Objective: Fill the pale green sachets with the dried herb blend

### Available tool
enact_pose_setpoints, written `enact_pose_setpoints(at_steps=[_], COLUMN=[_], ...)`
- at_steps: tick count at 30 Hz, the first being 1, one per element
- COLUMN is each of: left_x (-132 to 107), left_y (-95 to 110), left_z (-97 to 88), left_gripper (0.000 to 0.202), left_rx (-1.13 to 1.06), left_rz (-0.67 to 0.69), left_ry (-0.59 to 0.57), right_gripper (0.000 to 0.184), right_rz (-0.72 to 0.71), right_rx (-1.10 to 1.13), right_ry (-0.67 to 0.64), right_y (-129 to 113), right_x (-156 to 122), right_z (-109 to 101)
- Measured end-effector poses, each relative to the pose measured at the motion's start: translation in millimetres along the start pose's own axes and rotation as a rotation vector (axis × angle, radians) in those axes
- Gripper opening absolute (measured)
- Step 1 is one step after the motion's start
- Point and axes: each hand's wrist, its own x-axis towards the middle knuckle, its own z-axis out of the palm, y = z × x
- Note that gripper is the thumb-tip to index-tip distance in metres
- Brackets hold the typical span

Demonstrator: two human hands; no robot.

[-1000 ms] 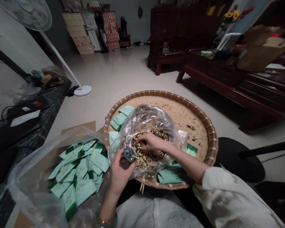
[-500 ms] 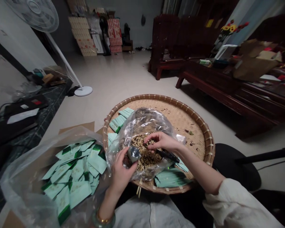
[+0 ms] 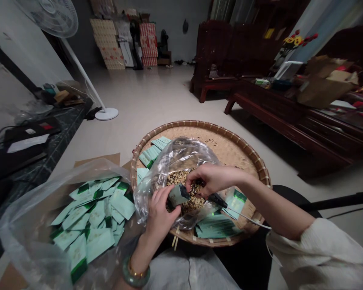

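My left hand [image 3: 163,211] grips a small pale green packet [image 3: 178,195] between thumb and fingers, its dark mouth tilted to the right. My right hand [image 3: 204,180] is closed at that mouth, fingertips bent down; what they hold, if anything, is hidden. Below both hands, a clear plastic bag [image 3: 161,171] lies open with a loose, dry brown-and-tan mix [image 3: 191,206] inside. A black-handled tool [image 3: 218,200] with a white cord rests under my right wrist, its front end out of sight. The bag sits in a round woven bamboo tray [image 3: 230,147].
Stacks of flat green packets [image 3: 216,226] lie in the tray at its near and left sides. To the left, a large clear bag [image 3: 27,217] holds many packets [image 3: 100,213]. A standing fan [image 3: 106,114], a marble ledge [image 3: 59,149] and a dark wooden table [image 3: 275,108] surround the floor.
My right hand has moved from above the mix to the packet's mouth. The packet has turned, showing more of its green face. The white cord has come into view beneath my right forearm.
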Motion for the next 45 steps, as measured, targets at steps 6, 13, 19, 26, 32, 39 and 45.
enact_pose_setpoints(at_steps=[6, 13, 19, 26, 32, 39, 45], left_x=[-2, -3, -4, -5, -5, -6, -7], left_y=[2, 2, 1, -2, -2, -1, 0], left_z=[2.1, 5.3, 8.1, 9.8, 11.4, 12.7, 11.8], left_gripper=[0.049, 0.050, 0.049, 0.049, 0.043, 0.040, 0.045], left_rx=[0.023, 0.031, 0.016, 0.005, -0.012, -0.010, -0.057], left_rz=[0.050, 0.016, -0.029, -0.078, -0.090, -0.093, -0.080], left_ry=[0.006, 0.010, 0.019, 0.018, 0.023, 0.039, 0.072], right_gripper=[0.033, 0.025, 0.027, 0.025, 0.026, 0.041, 0.041], right_rz=[0.107, 0.098, 0.055, 0.012, 0.015, -0.071, -0.073], right_rx=[-0.281, -0.307, -0.309, -0.233, -0.208, -0.219, -0.093], right_ry=[0.005, 0.208, 0.365, 0.447, 0.467, 0.612, 0.639], right_y=[-19, -20, -21, -20, -13, -5, 0], right_x=[13, 13, 11, 8, 12, 15, 7], right_z=[2, 17, 31, 47, 54, 62, 54])
